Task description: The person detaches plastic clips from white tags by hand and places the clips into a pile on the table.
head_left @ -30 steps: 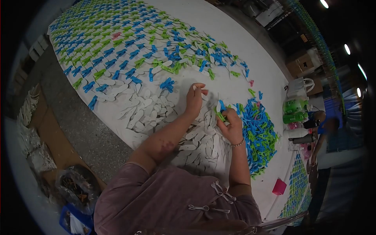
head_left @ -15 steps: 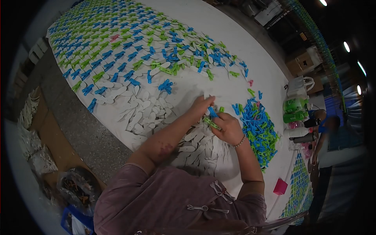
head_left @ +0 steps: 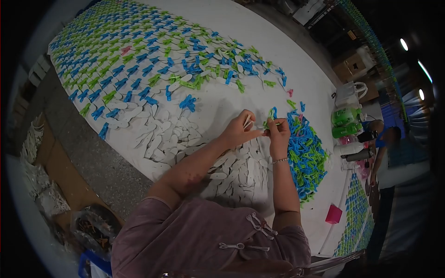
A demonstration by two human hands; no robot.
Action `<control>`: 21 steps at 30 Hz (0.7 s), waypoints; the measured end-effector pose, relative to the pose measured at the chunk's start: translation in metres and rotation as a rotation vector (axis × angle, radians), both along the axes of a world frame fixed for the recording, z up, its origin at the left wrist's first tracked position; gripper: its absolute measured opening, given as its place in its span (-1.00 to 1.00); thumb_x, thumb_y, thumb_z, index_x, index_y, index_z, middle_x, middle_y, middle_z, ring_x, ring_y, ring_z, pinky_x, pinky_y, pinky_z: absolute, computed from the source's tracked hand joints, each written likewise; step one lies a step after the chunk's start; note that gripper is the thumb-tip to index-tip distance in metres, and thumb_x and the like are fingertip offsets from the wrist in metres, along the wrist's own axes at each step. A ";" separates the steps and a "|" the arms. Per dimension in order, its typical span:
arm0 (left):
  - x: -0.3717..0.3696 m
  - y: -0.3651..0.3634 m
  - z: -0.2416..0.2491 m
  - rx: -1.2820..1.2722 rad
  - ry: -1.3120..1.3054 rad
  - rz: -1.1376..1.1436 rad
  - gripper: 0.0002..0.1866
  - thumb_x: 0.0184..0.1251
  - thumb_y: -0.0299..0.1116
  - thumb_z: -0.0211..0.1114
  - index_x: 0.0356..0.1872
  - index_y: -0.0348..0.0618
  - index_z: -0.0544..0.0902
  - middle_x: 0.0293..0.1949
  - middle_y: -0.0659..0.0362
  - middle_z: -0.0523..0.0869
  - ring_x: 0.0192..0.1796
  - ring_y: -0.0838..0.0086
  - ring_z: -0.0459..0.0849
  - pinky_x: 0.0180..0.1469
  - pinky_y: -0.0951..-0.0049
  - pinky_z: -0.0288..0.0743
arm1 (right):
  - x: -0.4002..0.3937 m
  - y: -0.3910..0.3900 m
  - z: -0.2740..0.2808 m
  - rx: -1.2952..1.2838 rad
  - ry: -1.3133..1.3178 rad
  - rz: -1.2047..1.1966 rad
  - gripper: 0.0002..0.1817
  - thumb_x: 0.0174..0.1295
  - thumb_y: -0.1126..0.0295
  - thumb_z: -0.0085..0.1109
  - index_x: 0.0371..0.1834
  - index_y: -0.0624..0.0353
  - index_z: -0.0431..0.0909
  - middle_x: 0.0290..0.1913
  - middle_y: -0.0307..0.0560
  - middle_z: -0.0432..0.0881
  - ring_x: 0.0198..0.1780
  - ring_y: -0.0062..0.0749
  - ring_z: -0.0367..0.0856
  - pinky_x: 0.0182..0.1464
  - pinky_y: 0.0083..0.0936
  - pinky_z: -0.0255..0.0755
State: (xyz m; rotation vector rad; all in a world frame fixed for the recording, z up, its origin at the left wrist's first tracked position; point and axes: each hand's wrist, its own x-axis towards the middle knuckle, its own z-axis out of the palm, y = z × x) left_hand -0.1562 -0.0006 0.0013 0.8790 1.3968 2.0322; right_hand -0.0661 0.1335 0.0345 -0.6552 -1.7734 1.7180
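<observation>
Near the middle of the white table [head_left: 222, 104], my left hand [head_left: 240, 129] is closed round white oval pieces, whose thin edges stick up from the fingers. Just right of it my right hand [head_left: 278, 134] pinches green and blue clips [head_left: 271, 115]; the fingertips of both hands nearly meet. A heap of blue and green clips [head_left: 306, 153] lies right of my right hand. Below the hands is a pile of white ovals [head_left: 238, 173], with another pile [head_left: 162, 134] to the left. One blue cluster [head_left: 187, 103] lies above that pile.
Rows of clips on white ovals [head_left: 120, 55] cover the upper left of the table. Green bottles [head_left: 346, 116], a white bag [head_left: 351, 92] and a pink box [head_left: 333, 214] are at the right. Another person's arm [head_left: 379, 162] shows beyond the bottles.
The view has shifted a little. My right hand has risen and turned upright with the clips, its fingers pointing up. My left hand now shows white ovals between its fingers.
</observation>
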 end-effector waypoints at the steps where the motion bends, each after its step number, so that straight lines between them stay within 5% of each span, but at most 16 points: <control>1: 0.002 -0.001 0.005 -0.069 0.198 0.001 -0.81 0.26 -0.37 0.21 -0.42 -0.18 0.38 -0.52 0.24 0.46 -0.51 0.58 0.35 -0.44 0.48 0.27 | -0.004 -0.003 -0.003 0.031 0.016 -0.006 -0.80 0.17 0.38 0.25 -0.41 0.14 0.39 -0.54 -0.24 0.50 -0.64 -0.63 0.42 -0.54 -0.65 0.39; 5: -0.004 0.011 -0.016 -0.043 0.291 0.182 -0.79 0.29 -0.35 0.20 -0.42 -0.21 0.37 -0.57 0.18 0.42 -0.54 0.56 0.29 -0.45 0.48 0.26 | -0.005 -0.006 -0.010 -0.135 -0.001 0.065 -0.81 0.18 0.40 0.24 -0.41 0.14 0.39 -0.52 -0.24 0.50 -0.60 -0.63 0.43 -0.54 -0.66 0.40; 7: -0.002 0.015 -0.021 0.048 0.290 0.214 -0.79 0.31 -0.35 0.17 -0.42 -0.22 0.36 -0.61 0.15 0.39 -0.56 0.52 0.29 -0.45 0.47 0.26 | -0.002 0.021 -0.005 -0.261 0.197 -0.078 -0.85 0.19 0.45 0.21 -0.39 0.13 0.39 -0.50 -0.23 0.50 -0.56 -0.61 0.45 -0.55 -0.65 0.40; 9: -0.005 0.014 -0.023 0.018 0.234 0.175 -0.81 0.35 -0.36 0.13 -0.42 -0.19 0.37 -0.60 0.22 0.39 -0.53 0.61 0.28 -0.44 0.52 0.25 | 0.008 0.067 -0.002 -0.096 0.210 -0.239 -0.88 0.21 0.47 0.17 -0.37 0.11 0.39 -0.47 -0.22 0.51 -0.53 -0.58 0.45 -0.55 -0.61 0.41; 12: -0.007 0.016 -0.027 0.016 0.177 0.124 -0.82 0.39 -0.35 0.10 -0.41 -0.15 0.38 -0.59 0.30 0.41 -0.49 0.70 0.30 -0.42 0.58 0.25 | 0.037 0.125 0.002 0.184 0.072 -0.274 -0.88 0.23 0.41 0.16 -0.32 0.13 0.41 -0.40 -0.19 0.55 -0.47 -0.51 0.54 -0.51 -0.53 0.46; 14: -0.007 0.013 -0.024 0.041 0.168 0.116 -0.82 0.39 -0.34 0.10 -0.40 -0.15 0.38 -0.58 0.30 0.43 -0.48 0.70 0.33 -0.41 0.58 0.27 | 0.050 0.130 0.019 0.601 -0.515 -0.295 -0.81 0.24 0.35 0.16 -0.21 0.19 0.43 -0.30 -0.12 0.59 -0.32 -0.45 0.62 -0.36 -0.47 0.51; 15: -0.006 0.009 -0.016 0.015 0.071 0.095 -0.83 0.39 -0.34 0.10 -0.39 -0.14 0.38 -0.58 0.30 0.43 -0.48 0.69 0.35 -0.40 0.57 0.29 | 0.051 0.126 0.018 0.605 -0.518 -0.288 -0.81 0.24 0.35 0.16 -0.21 0.19 0.43 -0.30 -0.12 0.59 -0.32 -0.45 0.62 -0.36 -0.47 0.51; 17: -0.006 0.011 -0.014 -0.011 -0.024 0.074 -0.83 0.39 -0.33 0.10 -0.38 -0.14 0.38 -0.57 0.30 0.44 -0.47 0.69 0.37 -0.38 0.57 0.31 | 0.050 0.114 0.009 1.512 -0.491 -0.304 -0.74 0.24 0.30 0.17 -0.13 0.23 0.44 -0.27 -0.10 0.62 -0.15 -0.47 0.63 -0.21 -0.52 0.49; 18: -0.006 0.014 -0.019 0.013 0.039 0.053 -0.82 0.40 -0.31 0.09 -0.38 -0.14 0.38 -0.56 0.29 0.45 -0.46 0.68 0.38 -0.37 0.57 0.32 | 0.041 0.089 0.015 1.513 -0.486 -0.297 -0.74 0.24 0.30 0.17 -0.13 0.23 0.44 -0.27 -0.10 0.62 -0.15 -0.47 0.63 -0.21 -0.52 0.49; 20: -0.004 0.015 -0.023 0.028 0.102 0.039 -0.82 0.41 -0.30 0.08 -0.37 -0.15 0.38 -0.55 0.29 0.45 -0.45 0.67 0.39 -0.35 0.57 0.33 | 0.021 0.028 0.033 0.373 -0.111 0.077 -0.73 0.24 0.25 0.16 -0.16 0.22 0.47 -0.39 -0.17 0.59 -0.24 -0.60 0.57 -0.21 -0.60 0.41; 21: -0.003 0.015 -0.023 0.062 0.121 0.062 -0.81 0.39 -0.30 0.09 -0.37 -0.17 0.38 -0.56 0.26 0.46 -0.48 0.61 0.41 -0.37 0.53 0.34 | 0.016 0.025 0.028 0.370 -0.106 0.085 -0.73 0.24 0.25 0.16 -0.16 0.22 0.47 -0.39 -0.17 0.59 -0.24 -0.60 0.57 -0.21 -0.60 0.41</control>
